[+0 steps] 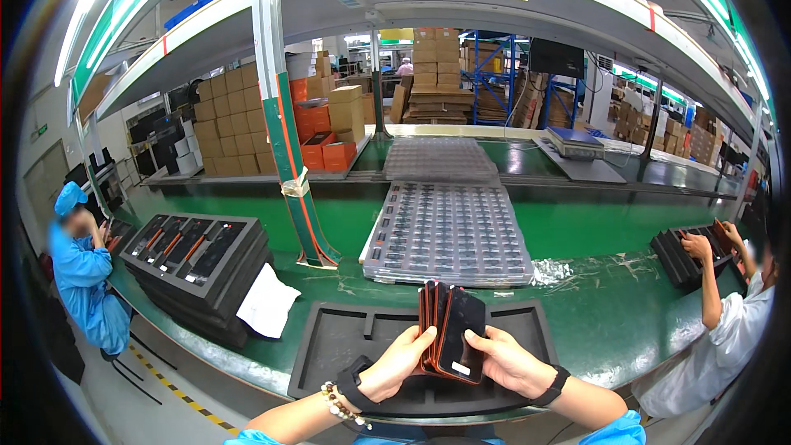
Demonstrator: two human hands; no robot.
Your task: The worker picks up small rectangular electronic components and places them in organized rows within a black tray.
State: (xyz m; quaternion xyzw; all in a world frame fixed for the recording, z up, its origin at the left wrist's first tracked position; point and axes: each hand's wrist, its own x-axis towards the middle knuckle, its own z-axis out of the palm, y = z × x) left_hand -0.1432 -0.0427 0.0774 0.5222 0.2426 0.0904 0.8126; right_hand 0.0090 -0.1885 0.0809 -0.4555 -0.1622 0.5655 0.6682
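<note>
Several black phones (463,330) with orange-red edges stand fanned out in front of me, their dark faces towards me. My left hand (399,363) grips the stack from its left side, thumb laid along the edges. Closed on the nearest phone from the right is my right hand (512,362), its thumb pressed on the dark face near a small white label. Below both hands lies a black foam tray (329,351) with moulded compartments. Phones and hands hide its middle part.
On the left, stacked black foam trays (235,268) hold phones, with a white sheet (269,303) beside them. A clear plastic tray (449,235) of small parts lies ahead. A metal post (288,140) rises left of it. Co-workers sit at left (82,268) and right (725,321).
</note>
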